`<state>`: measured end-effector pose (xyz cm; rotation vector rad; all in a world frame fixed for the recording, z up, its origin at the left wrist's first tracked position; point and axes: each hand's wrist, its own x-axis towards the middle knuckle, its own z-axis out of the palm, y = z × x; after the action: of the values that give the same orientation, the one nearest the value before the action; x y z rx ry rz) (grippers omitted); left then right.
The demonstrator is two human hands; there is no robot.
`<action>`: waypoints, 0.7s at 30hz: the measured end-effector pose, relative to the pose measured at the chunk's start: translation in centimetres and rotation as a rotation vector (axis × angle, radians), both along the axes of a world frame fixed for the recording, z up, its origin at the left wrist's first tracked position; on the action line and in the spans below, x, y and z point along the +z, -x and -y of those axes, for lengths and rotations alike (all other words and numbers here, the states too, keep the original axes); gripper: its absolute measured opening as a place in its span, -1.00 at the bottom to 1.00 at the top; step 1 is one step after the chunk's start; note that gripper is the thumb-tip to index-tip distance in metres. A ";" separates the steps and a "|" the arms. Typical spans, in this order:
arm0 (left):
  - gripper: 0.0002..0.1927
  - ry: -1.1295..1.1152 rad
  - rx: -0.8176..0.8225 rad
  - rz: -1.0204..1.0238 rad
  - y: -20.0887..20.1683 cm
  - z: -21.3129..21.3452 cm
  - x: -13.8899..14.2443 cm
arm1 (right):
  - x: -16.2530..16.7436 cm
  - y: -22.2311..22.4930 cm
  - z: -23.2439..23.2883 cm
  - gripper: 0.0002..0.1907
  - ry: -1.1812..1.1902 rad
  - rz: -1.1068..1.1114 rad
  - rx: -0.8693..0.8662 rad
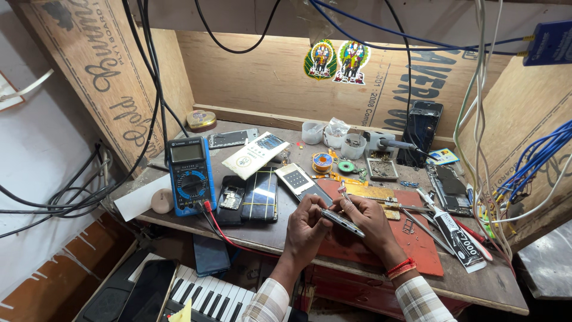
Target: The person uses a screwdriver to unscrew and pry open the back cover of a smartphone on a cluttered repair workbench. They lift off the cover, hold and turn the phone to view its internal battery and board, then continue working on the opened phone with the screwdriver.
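Both hands meet over the near edge of the workbench (298, 235), with a slim mobile phone (343, 222) caught between them. The left hand (305, 225) curls its fingers closed around the phone's left end, thumb on top, while the right hand (369, 219) closes on the other end and also pinches a thin metal tool (344, 192) whose tip rises just above the phone, beyond the fingertips. The phone lies edge-on and tilted, its right end lower, so it runs from the left fingertips down under the right palm. Beneath the right hand and spreading away to its right is a red work mat (417, 244); a red thread band (401, 267) circles the right wrist. Just beyond the left hand lies a white-faced phone (296, 178), and further left of that hand sit two opened dark phones (249, 197) side by side, then a blue multimeter (190, 174) with its red and black leads trailing toward the bench edge. Beyond the right hand are a yellow circuit strip (369, 192) and a small metal tray (382, 169). Well to the right of the right hand lies a black adhesive tube (460, 238), beside a dismantled phone frame (451, 188). Below the left forearm, off the bench, a keyboard's white keys (211, 295) show.
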<state>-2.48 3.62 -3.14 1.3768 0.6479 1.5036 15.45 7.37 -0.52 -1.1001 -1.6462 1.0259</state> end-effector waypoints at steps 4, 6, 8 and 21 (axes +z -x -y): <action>-0.23 0.008 -0.006 0.013 0.1 0.1 0.0 | -0.2 0.0 -0.2 -0.64 -0.029 0.042 -0.027; -0.23 0.008 0.012 -0.010 0.1 0.1 0.0 | -0.4 0.0 -0.3 -0.64 -0.045 0.032 -0.021; -0.22 0.004 0.030 -0.027 0.1 0.1 0.0 | -0.5 -0.1 -0.4 -0.64 -0.053 0.034 -0.024; -0.23 -0.002 0.031 -0.039 0.4 0.0 -0.2 | -0.7 0.2 -0.6 -0.63 -0.062 0.054 -0.046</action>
<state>-2.86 3.66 -3.32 1.4071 0.6946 1.5052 15.25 7.97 -1.21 -1.1281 -1.6763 0.9167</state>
